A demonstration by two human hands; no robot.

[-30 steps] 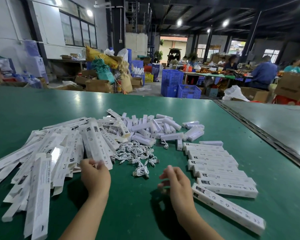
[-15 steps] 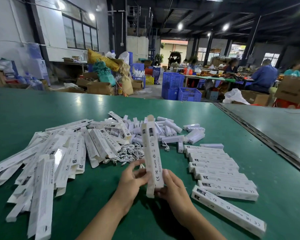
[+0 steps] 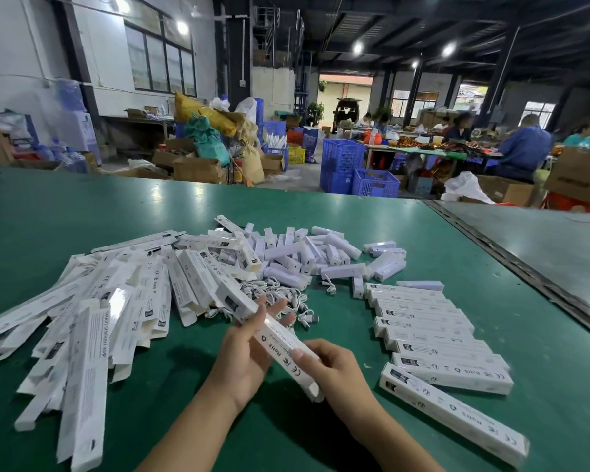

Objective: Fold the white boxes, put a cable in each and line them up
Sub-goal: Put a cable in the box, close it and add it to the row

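Partway through at best: gripping one box (image 3: 280, 345) in left hand (image 3: 249, 356) and right hand (image 3: 334, 373), with a lined-up row (image 3: 433, 335) alongside, many flat blanks (image 3: 116, 301) and loose cables (image 3: 280, 298) left to do.

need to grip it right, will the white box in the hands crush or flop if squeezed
Probably light and easily crushed: the box looks like thin card, like the flat blanks beside it. Likely stiff lengthwise, since it spans left hand and right hand without sagging. Flat sides, so unlikely to roll.
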